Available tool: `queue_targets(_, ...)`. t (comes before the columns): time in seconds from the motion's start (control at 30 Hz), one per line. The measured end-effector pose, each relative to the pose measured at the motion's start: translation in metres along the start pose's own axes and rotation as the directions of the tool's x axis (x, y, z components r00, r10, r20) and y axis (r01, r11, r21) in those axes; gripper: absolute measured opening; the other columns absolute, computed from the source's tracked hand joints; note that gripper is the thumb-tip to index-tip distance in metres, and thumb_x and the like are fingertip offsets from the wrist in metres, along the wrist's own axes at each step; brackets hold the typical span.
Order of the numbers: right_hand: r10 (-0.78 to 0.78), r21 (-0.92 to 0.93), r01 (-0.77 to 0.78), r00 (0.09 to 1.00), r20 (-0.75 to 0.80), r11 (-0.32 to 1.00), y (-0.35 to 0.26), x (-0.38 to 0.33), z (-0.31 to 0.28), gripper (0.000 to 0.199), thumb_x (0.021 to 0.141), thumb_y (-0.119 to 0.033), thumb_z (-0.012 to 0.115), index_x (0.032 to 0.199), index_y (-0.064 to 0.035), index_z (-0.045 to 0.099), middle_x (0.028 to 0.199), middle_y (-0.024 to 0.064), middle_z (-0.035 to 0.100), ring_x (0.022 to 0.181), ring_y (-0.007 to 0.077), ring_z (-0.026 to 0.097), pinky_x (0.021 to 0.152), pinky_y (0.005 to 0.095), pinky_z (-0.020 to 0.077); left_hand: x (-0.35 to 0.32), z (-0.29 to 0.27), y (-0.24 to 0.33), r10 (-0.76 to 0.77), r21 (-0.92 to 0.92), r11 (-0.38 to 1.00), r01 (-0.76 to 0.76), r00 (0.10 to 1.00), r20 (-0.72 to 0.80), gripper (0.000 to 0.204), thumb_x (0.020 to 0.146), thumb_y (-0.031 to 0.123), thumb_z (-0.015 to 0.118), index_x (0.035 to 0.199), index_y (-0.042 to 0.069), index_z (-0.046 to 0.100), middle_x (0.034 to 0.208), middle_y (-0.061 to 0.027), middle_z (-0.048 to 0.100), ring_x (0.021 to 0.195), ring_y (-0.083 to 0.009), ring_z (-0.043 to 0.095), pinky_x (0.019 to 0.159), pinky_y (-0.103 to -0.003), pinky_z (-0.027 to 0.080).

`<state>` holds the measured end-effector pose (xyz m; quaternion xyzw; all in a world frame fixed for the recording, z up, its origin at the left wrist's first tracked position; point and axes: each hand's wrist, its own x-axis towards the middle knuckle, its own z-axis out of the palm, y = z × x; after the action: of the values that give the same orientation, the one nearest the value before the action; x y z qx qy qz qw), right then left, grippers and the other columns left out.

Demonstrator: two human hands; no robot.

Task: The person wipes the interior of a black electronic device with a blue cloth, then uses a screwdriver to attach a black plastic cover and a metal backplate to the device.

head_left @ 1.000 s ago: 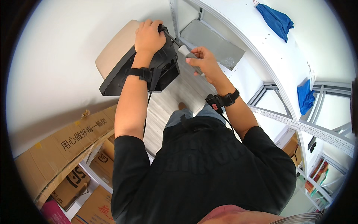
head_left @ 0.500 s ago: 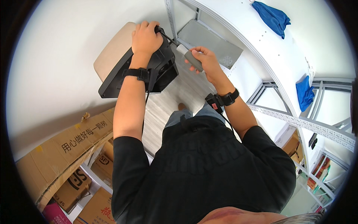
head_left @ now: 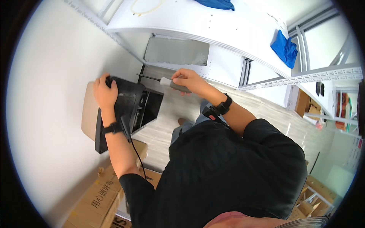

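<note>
A boxy black casing [head_left: 127,95] with a beige panel [head_left: 89,114] on its left side stands tilted near the white wall. Its right side has an open cavity [head_left: 152,110] with black parts in it. My left hand [head_left: 105,92] lies over the far top edge of the casing, fingers wrapped round a black part there. In my right hand [head_left: 190,81] is a screwdriver [head_left: 178,85] with a grey and white handle, my fingers closed round the grip. Its dark shaft points left, with the tip above the casing's far right corner; whether it touches anything cannot be made out.
A white shelf unit [head_left: 171,22] runs along the far side, with blue cloths [head_left: 285,49] on it. Under it leans a grey translucent panel [head_left: 176,51]. Cardboard boxes [head_left: 95,193] stand at the near left. A black cable [head_left: 137,155] hangs from my left wrist.
The view has swung, so the casing and shelf appear farther left. The screwdriver has drawn away from my left hand and now lies more level. Both hands keep their hold.
</note>
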<state>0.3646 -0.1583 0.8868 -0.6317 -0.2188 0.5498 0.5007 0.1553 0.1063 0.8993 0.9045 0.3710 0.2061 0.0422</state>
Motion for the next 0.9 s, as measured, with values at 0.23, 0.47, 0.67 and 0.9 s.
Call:
queue_targets(0.23,-0.038,0.189,0.065,0.989,-0.142,0.98,0.006,-0.037,-0.093,0.026,0.087,-0.018,0.064,0.109,-0.0075,0.056,0.09,0.0069,0.067,0.064,0.0117,0.06,0.05,0.0236,0.0402,0.024,0.007,0.054,0.009,0.064,0.998,-0.008,1.0,-0.027,0.033,0.075,0.016,0.07,0.107,0.007,0.065,0.106,-0.0153,0.061,0.102,-0.0355,0.056,0.087,-0.041,0.046)
queue_targets(0.47,-0.104,0.204,0.161,0.958,-0.267,0.966,0.001,-0.06,-0.183,0.024,0.085,-0.007,0.061,0.108,-0.0073,0.055,0.091,0.0083,0.066,0.064,0.0098,0.058,0.049,0.0214,0.0402,0.088,0.1,0.2,0.136,-0.636,0.77,-0.05,0.987,0.087,0.024,0.078,0.007,0.07,0.102,0.004,0.066,0.093,-0.0106,0.065,0.085,-0.0223,0.062,0.079,-0.033,0.049)
queue_targets(0.67,-0.125,0.205,0.203,0.932,-0.34,0.958,0.004,-0.073,-0.255,0.027,0.083,-0.005,0.062,0.108,-0.0058,0.054,0.089,0.0066,0.064,0.065,0.0101,0.058,0.05,0.0221,0.0392,0.129,0.18,0.318,0.26,-0.732,0.682,-0.003,0.936,0.239,0.021,0.081,0.011,0.068,0.101,0.003,0.067,0.09,-0.0091,0.067,0.078,-0.0184,0.064,0.072,-0.03,0.051)
queue_targets(0.9,-0.078,0.214,0.173,0.918,-0.39,0.961,0.003,-0.067,-0.301,0.025,0.081,-0.003,0.06,0.105,-0.008,0.055,0.09,0.005,0.065,0.065,0.0089,0.057,0.05,0.0209,0.0397,0.162,0.215,0.369,0.148,-0.581,0.804,0.122,0.907,0.395,0.027,0.082,0.019,0.069,0.105,0.006,0.066,0.085,-0.0082,0.068,0.072,-0.0175,0.063,0.067,-0.03,0.051)
